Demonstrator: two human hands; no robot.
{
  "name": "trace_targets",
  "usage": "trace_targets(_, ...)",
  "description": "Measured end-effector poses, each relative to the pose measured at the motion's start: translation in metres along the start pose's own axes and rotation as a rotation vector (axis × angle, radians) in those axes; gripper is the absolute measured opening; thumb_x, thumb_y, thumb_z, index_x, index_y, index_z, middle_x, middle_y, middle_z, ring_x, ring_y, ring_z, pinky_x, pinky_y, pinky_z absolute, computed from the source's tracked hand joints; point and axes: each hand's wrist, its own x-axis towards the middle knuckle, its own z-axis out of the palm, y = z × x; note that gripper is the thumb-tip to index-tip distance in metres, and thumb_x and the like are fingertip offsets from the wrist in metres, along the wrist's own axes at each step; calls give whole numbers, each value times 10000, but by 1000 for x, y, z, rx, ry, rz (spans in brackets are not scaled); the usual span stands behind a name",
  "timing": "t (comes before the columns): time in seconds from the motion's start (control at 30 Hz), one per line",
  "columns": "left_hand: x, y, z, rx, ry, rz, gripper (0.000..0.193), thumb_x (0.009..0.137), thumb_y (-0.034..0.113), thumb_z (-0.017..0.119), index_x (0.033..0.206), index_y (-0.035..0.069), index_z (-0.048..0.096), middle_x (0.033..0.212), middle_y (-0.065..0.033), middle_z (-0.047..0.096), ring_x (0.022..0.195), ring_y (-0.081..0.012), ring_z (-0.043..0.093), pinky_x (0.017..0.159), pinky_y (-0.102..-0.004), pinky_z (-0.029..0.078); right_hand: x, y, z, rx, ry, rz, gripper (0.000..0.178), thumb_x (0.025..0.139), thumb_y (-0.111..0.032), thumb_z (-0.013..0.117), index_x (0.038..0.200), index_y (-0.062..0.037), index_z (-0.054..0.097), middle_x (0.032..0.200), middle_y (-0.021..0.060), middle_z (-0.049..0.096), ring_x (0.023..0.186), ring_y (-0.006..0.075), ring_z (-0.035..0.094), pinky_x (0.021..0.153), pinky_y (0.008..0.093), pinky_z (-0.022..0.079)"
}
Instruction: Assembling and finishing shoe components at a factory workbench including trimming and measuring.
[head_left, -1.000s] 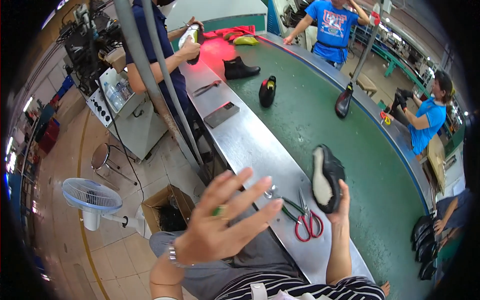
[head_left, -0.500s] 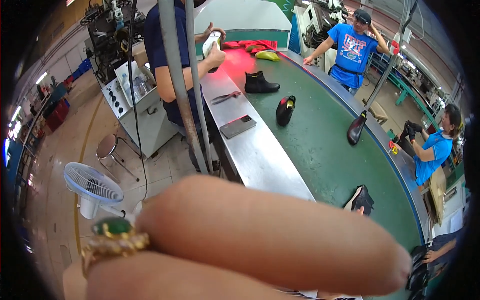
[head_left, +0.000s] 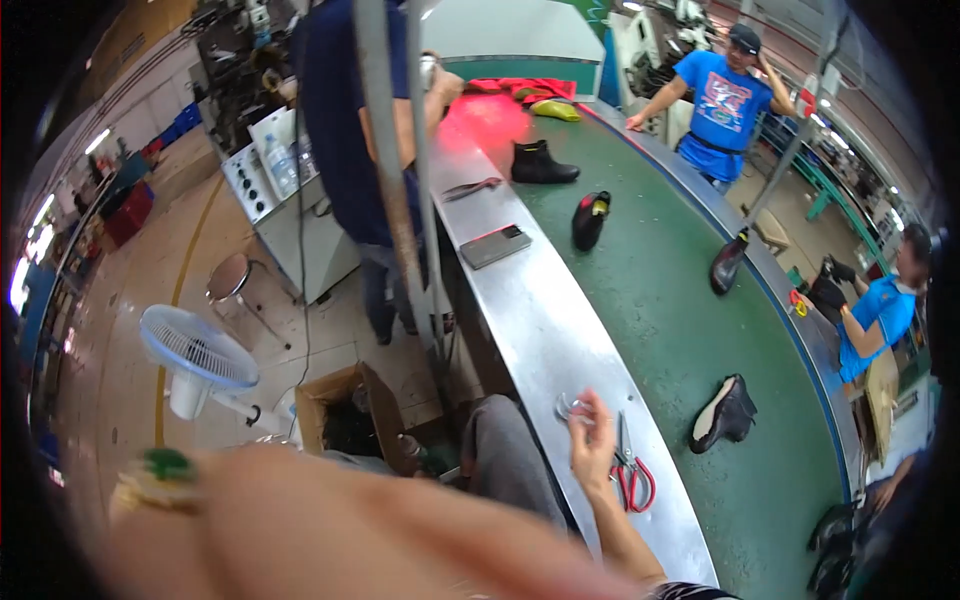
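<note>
The black shoe with an off-white sole [head_left: 722, 414] is now lying released on the green surface [head_left: 665, 335], freeing the right hand [head_left: 591, 440], which is reaching to a small clear object [head_left: 564, 407]. The blurred left hand [head_left: 320, 525] is hovering apart; either one's grip I cannot tell.

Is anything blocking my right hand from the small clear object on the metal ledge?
Nothing visible is. The right hand is right at the small clear object, though blur hides whether it grips it. The red-handled scissors lie to the hand's right, out of the way.
</note>
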Motion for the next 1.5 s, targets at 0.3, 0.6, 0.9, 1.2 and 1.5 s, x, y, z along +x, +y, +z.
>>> trace_targets(0.3,176,-194,172,-377,-24,-149,199,861,213,670,917,28,718,1056,-207,680,992,-399,652,832,-466,551,-26,-16,38,28,-348,79,418,869,8,560,1279,-75,579,843,84,704,731,154,676,696,284,550)
trace_targets(0.6,-23,-313,335,-30,-265,-748,346,922,167,600,1232,14,602,1109,-167,665,1053,-306,622,895,-369,491,-114,-5,116,262,-680,227,282,932,-78,569,1201,-111,648,664,48,613,593,115,594,572,275,497)
trace_targets(0.9,-78,-332,341,318,-265,-583,261,925,188,598,1100,5,663,998,-132,706,879,-265,689,792,-339,542,-120,27,132,-93,-888,-71,259,898,-191,584,1139,-119,645,842,156,699,739,350,672,651,458,536)
trace_targets(1.2,-80,-332,339,387,-197,-545,238,912,175,610,1073,7,664,989,-126,708,866,-262,694,773,-349,550,-125,42,138,-257,-1034,-171,240,875,-194,586,1076,-99,676,891,173,700,788,352,675,687,441,547)
trace_targets(1.5,-77,-330,336,353,-131,-536,222,915,174,605,1017,-11,675,932,-128,705,822,-281,688,731,-356,547,-129,48,141,-285,-1050,-174,214,882,-205,577,1031,-90,679,885,168,699,783,352,674,689,444,546)
